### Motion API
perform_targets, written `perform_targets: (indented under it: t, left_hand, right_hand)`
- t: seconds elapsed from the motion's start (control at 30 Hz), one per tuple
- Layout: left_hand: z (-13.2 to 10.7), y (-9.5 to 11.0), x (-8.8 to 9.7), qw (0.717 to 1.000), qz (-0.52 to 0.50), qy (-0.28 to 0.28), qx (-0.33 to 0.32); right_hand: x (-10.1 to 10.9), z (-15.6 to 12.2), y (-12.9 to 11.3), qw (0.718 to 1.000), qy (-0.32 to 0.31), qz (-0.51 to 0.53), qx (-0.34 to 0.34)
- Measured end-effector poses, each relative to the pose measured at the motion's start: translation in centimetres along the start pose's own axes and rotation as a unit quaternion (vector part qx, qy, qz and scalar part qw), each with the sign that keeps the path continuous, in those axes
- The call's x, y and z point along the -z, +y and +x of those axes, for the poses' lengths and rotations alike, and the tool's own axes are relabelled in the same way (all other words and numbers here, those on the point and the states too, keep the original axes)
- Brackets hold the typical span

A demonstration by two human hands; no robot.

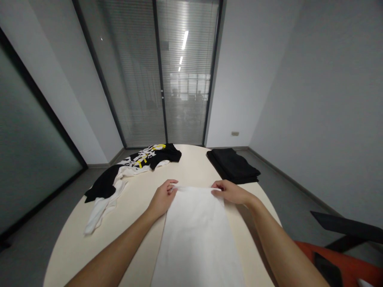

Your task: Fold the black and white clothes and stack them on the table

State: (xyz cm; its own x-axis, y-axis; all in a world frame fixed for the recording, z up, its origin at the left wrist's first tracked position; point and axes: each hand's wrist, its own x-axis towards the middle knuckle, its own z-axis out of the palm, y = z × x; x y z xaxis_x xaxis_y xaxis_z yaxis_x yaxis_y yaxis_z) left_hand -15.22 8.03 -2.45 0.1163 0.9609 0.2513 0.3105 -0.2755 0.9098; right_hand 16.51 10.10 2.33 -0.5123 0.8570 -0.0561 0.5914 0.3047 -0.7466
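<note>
A white cloth garment point(199, 235), folded into a long narrow strip, lies on the table in front of me and runs off the bottom of the view. Its far edge is pinched at both corners. My left hand point(164, 195) grips the left corner between thumb and fingers. At the right corner, my right hand point(230, 192) does the same, thumb below and fingers on top. The edge between the hands looks straight and slightly raised. What kind of garment it is cannot be made out.
On the pale round table point(143, 223), a black T-shirt point(110, 177) with white and yellow print lies over a white garment point(104, 207) at the left. Folded black clothes point(233, 164) are stacked at the back right. A red and black chair point(344, 255) stands at the lower right.
</note>
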Motion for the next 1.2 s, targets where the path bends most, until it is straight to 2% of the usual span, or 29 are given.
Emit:
perform_targets:
  t: [0.13, 0.23, 0.4, 0.53, 0.63, 0.7, 0.77, 0.87, 1.0, 1.07, 1.2]
  left_hand:
    - [0.1, -0.1, 0.1, 1.000, -0.010, 0.006, 0.012]
    - [0.2, -0.8, 0.0, 1.000, 0.016, -0.007, 0.020]
    - [0.3, -1.5, -0.1, 0.999, 0.029, 0.013, 0.028]
    - [-0.1, 0.2, 0.0, 0.999, 0.024, 0.035, 0.031]
    - [-0.5, 2.6, 0.5, 0.999, -0.030, 0.021, 0.032]
    - [-0.6, 3.8, 1.0, 0.997, -0.067, 0.036, 0.020]
    - [-0.3, 4.2, 1.2, 0.994, -0.084, 0.071, 0.003]
    - [0.3, 3.1, 0.9, 0.992, -0.088, 0.085, 0.011]
    - [0.9, 1.1, 0.0, 0.994, -0.078, 0.035, 0.061]
    - [1.1, 0.6, -0.2, 0.996, -0.071, 0.034, 0.047]
    - [1.5, -0.2, 0.1, 0.996, -0.029, 0.083, -0.001]
  right_hand:
    - [0.1, 0.0, -0.1, 0.999, 0.049, -0.012, 0.011]
    - [-0.1, 0.2, 0.2, 0.999, 0.035, -0.011, -0.005]
    - [0.0, 0.1, 1.1, 1.000, 0.012, 0.004, -0.012]
    - [0.5, -0.4, 0.4, 0.999, -0.023, 0.001, -0.027]
    - [0.9, -1.0, -1.3, 0.997, -0.054, 0.064, -0.005]
    - [1.1, -1.4, -2.3, 0.992, -0.052, 0.117, 0.015]
    - [1.1, -1.4, -2.6, 0.988, -0.025, 0.150, 0.015]
    - [0.7, -0.9, -1.6, 0.990, 0.029, 0.139, -0.021]
    - [0.2, -0.1, 0.5, 0.994, 0.027, 0.087, -0.059]
    - [0.2, 0.0, 0.9, 0.995, 0.022, 0.087, -0.042]
    - [0.3, 0.3, 0.7, 0.993, 0.092, 0.073, 0.013]
